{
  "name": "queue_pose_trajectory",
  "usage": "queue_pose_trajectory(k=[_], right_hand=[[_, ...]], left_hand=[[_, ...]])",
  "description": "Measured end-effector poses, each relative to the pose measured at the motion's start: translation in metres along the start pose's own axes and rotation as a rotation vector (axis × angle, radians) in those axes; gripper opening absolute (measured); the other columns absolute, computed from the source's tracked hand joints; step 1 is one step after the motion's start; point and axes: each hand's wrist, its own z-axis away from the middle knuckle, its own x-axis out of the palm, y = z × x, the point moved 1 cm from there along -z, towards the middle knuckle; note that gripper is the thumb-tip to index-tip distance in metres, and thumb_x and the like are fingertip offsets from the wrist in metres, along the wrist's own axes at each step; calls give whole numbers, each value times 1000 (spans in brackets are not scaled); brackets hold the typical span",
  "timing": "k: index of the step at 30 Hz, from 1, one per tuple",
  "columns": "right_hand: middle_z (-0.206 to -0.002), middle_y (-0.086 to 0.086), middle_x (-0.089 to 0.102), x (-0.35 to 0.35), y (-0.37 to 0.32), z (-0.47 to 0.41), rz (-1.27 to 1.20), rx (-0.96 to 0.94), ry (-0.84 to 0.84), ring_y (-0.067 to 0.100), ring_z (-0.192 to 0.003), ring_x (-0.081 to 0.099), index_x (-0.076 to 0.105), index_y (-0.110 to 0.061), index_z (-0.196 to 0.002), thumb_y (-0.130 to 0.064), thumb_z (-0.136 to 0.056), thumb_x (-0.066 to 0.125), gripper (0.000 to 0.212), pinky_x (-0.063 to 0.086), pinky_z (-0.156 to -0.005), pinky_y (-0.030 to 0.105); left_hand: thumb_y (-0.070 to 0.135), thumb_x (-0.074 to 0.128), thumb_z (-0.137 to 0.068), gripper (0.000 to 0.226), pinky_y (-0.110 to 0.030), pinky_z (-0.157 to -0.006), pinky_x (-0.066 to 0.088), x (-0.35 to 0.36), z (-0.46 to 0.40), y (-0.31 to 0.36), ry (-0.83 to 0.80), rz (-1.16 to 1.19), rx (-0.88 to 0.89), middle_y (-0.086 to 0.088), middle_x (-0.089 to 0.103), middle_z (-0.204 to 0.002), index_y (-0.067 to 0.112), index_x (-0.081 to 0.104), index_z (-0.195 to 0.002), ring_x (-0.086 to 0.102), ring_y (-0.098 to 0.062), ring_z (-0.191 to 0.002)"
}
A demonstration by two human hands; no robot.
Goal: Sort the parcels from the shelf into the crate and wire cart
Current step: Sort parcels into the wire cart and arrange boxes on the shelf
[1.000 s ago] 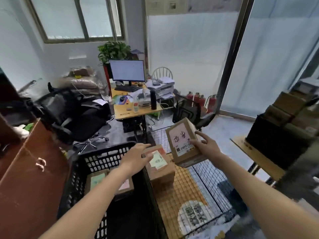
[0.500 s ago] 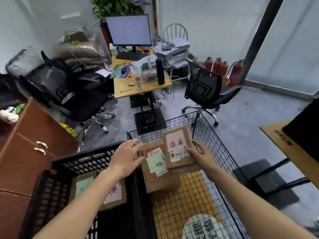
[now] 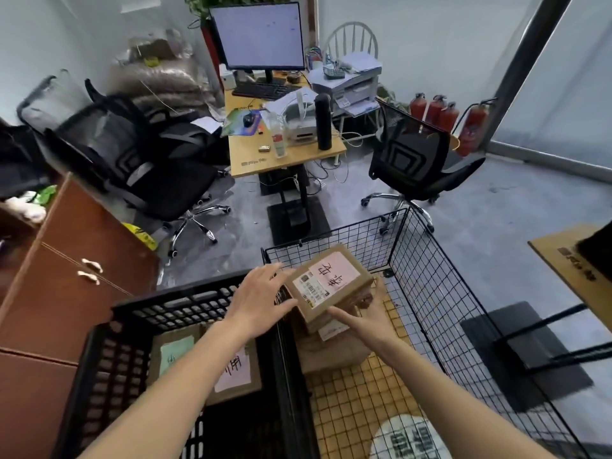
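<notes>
A brown parcel with a pink label (image 3: 331,281) lies tilted on top of another brown parcel (image 3: 331,351) inside the wire cart (image 3: 430,276). My right hand (image 3: 367,318) holds its near right edge, thumb along the front and fingers tucked under it. My left hand (image 3: 261,296) touches the parcel's left end with spread, fairly straight fingers. To the left stands the black crate (image 3: 132,326), which holds a parcel with a green label and a pink label (image 3: 198,366), partly hidden by my left forearm.
A brown cabinet (image 3: 66,293) stands left of the crate. Behind are a desk (image 3: 284,157) with a monitor, and two black office chairs (image 3: 417,160). A table edge (image 3: 563,260) juts in at the right. White printed packaging (image 3: 407,438) lies in the cart's near end.
The pink-label parcel has come down from upright in my right hand and turned flat onto the parcel in the cart. My left hand moved from the lower parcel to its left end.
</notes>
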Motion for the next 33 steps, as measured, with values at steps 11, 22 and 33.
queue_pose_trajectory(k=[11, 22, 33], right_hand=[[-132, 0, 49, 19, -13, -22, 402, -155, 264, 17, -116, 58, 26, -22, -136, -51, -65, 91, 100, 50, -86, 31], [-126, -15, 50, 15, -10, -29, 255, -165, 197, 4, -110, 53, 36, -26, -139, -43, -66, 93, 94, 48, -97, 30], [-132, -21, 53, -18, -4, -28, 298, -166, -75, 9, -130, 51, 34, -35, -152, -20, -80, 85, 89, 48, -109, 40]], left_hand=[[74, 62, -81, 94, -42, -127, -4, 14, -12, 17, -117, -247, 57, 2, 30, -164, 29, 30, -157, 22, -15, -153], [51, 63, -93, 69, -38, -126, 6, 15, -33, 16, -88, -373, 49, 1, 34, -163, 33, 37, -154, 36, -16, -147], [47, 63, -96, 67, -38, -125, 0, 13, -28, 22, -89, -365, 12, 1, 31, -164, 33, 35, -155, 33, -18, -148]])
